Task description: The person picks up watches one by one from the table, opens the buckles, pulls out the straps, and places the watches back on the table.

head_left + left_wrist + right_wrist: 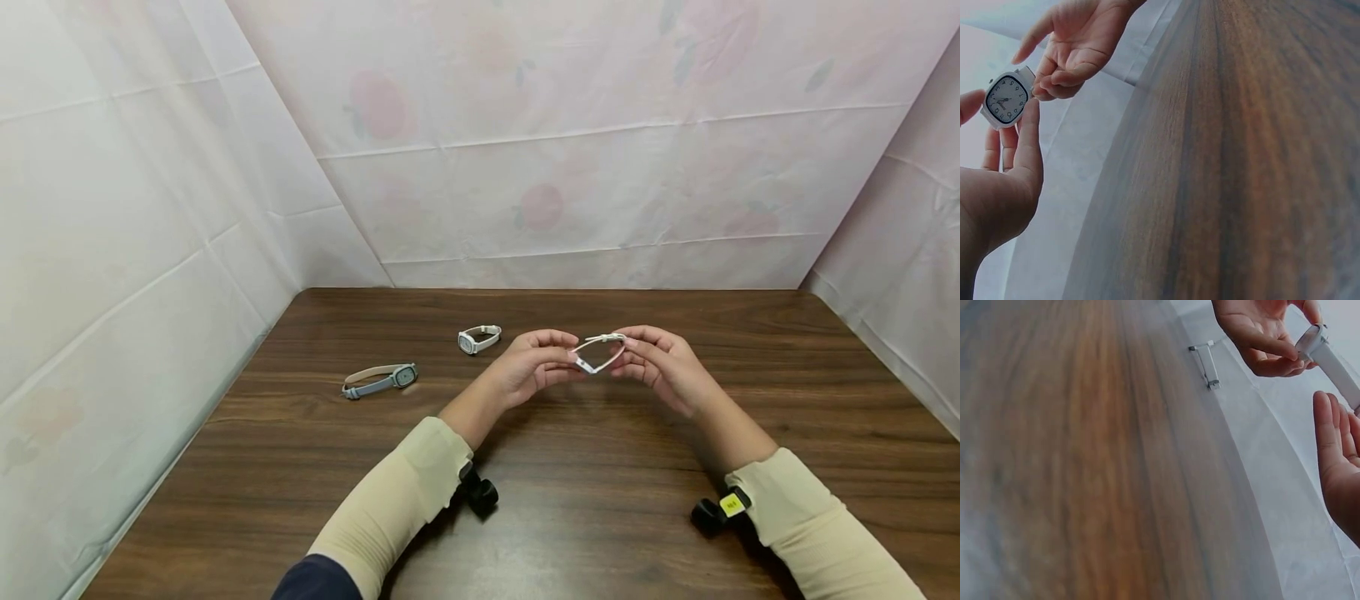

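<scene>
Both hands hold a white wristwatch (586, 365) up over the table, its strap bent into a loop. My left hand (528, 367) pinches it by the case end between thumb and fingers. The buckle end of the strap is between the thumb and fingers of my right hand (671, 371). In the left wrist view, the watch's square dial (1007, 99) with dark numerals faces the camera. The right wrist view shows the broad white strap (1338, 372) running from the left hand toward the right hand, where the frame edge cuts it off.
A second white wristwatch (467, 343) stands on the brown wood table (585, 500) to the left of the hands. Further left and nearer is a blue-grey wristwatch (405, 376). Pale printed cloth (570, 192) hangs behind the table and at both sides.
</scene>
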The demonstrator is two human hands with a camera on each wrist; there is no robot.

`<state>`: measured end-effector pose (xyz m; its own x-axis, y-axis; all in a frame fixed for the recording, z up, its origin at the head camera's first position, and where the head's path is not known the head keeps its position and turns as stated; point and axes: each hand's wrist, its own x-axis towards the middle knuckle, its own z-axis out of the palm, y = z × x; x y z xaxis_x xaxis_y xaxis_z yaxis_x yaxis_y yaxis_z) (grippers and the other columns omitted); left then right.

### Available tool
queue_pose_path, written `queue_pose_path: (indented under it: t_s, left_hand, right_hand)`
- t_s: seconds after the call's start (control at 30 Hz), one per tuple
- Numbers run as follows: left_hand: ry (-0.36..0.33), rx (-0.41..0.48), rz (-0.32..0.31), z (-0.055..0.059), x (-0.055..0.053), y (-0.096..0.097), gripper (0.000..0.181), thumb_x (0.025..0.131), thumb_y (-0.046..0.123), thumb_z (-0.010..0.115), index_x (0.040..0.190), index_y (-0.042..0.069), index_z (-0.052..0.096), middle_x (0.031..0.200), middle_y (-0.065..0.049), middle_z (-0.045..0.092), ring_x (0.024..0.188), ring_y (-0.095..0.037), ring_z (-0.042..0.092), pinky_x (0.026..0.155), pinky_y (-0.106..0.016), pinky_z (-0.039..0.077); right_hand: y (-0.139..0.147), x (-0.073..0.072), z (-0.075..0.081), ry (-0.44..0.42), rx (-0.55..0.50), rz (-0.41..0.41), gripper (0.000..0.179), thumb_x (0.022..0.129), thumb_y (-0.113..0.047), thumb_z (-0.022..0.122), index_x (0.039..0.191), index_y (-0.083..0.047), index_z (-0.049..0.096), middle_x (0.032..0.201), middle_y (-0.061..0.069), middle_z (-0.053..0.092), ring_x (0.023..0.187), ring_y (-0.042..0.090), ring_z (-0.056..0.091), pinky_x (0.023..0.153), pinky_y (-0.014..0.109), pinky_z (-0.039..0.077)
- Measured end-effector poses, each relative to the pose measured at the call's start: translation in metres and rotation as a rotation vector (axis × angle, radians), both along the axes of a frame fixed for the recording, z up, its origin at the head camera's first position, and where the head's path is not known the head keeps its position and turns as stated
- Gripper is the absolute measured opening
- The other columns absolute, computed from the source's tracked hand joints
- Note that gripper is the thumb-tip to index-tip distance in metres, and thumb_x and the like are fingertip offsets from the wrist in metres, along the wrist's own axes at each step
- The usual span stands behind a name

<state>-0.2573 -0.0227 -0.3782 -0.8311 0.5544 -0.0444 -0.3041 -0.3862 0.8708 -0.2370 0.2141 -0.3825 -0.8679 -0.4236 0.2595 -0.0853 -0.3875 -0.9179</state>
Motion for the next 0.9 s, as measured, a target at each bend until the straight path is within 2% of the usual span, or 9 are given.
queue_pose_path:
  t_s: [0.17, 0.27, 0.43, 0.57, 0.67, 0.8, 0.9]
  left_hand:
    - [0.01, -0.006, 0.0, -0.001, 0.0, -0.002, 0.02, 0.086, -0.013, 0.055, 0.098, 0.002, 0.062, 0.095, -0.012, 0.061, 0.083, -0.019, 0.067, 0.098, -0.049, 0.046]
    - [0.016, -0.03, 0.005, 0.0, 0.0, -0.003, 0.022, 0.086, -0.014, 0.056, 0.099, 0.003, 0.062, 0.095, -0.01, 0.061, 0.083, -0.017, 0.067, 0.096, -0.044, 0.05]
    - [0.027, -0.076, -0.007, 0.001, 0.002, -0.006, 0.025, 0.085, -0.015, 0.057, 0.106, -0.002, 0.06, 0.094, -0.005, 0.062, 0.081, -0.014, 0.065, 0.091, -0.037, 0.053]
    - [0.043, -0.091, -0.023, 0.0, 0.002, -0.008, 0.028, 0.085, -0.016, 0.055, 0.11, -0.006, 0.058, 0.093, -0.005, 0.061, 0.082, -0.014, 0.064, 0.087, -0.034, 0.055]
    - [0.065, -0.117, -0.029, 0.001, 0.001, -0.009, 0.031, 0.084, -0.017, 0.056, 0.114, -0.01, 0.056, 0.093, -0.007, 0.06, 0.084, -0.015, 0.063, 0.093, -0.041, 0.052]
    - [0.101, -0.169, -0.033, 0.003, 0.002, -0.011, 0.035, 0.084, -0.018, 0.057, 0.118, -0.013, 0.054, 0.095, -0.008, 0.06, 0.087, -0.017, 0.062, 0.102, -0.056, 0.041]
    - [0.145, -0.234, -0.026, 0.005, 0.002, -0.011, 0.033, 0.086, -0.013, 0.061, 0.119, -0.013, 0.056, 0.095, -0.007, 0.06, 0.086, -0.016, 0.061, 0.099, -0.055, 0.044]
  right_hand:
    - [-0.003, 0.003, 0.002, -0.024, -0.007, -0.046, 0.019, 0.101, 0.001, 0.048, 0.111, 0.001, 0.064, 0.098, 0.009, 0.068, 0.085, 0.02, 0.067, 0.076, 0.033, 0.059]
    - [-0.006, 0.005, 0.004, -0.031, 0.003, -0.09, 0.018, 0.1, 0.002, 0.05, 0.108, 0.0, 0.066, 0.097, 0.008, 0.068, 0.083, 0.019, 0.068, 0.075, 0.032, 0.059]
    - [-0.01, 0.008, 0.005, -0.027, 0.033, -0.147, 0.016, 0.099, 0.002, 0.052, 0.104, -0.001, 0.067, 0.097, 0.007, 0.069, 0.081, 0.018, 0.068, 0.074, 0.032, 0.059]
    - [-0.012, 0.01, 0.005, -0.016, 0.052, -0.168, 0.015, 0.098, 0.002, 0.053, 0.103, -0.002, 0.067, 0.096, 0.007, 0.068, 0.08, 0.018, 0.068, 0.074, 0.032, 0.059]
    - [-0.014, 0.011, 0.006, -0.014, 0.067, -0.185, 0.014, 0.098, 0.002, 0.055, 0.102, -0.003, 0.068, 0.096, 0.006, 0.068, 0.079, 0.018, 0.068, 0.074, 0.032, 0.059]
    - [-0.017, 0.012, 0.007, -0.004, 0.087, -0.197, 0.013, 0.097, 0.002, 0.057, 0.101, -0.004, 0.068, 0.095, 0.007, 0.066, 0.079, 0.018, 0.068, 0.075, 0.032, 0.059]
    - [-0.02, 0.012, 0.009, 0.012, 0.101, -0.194, 0.012, 0.096, 0.002, 0.057, 0.102, -0.003, 0.067, 0.096, 0.008, 0.065, 0.08, 0.018, 0.068, 0.075, 0.033, 0.059]
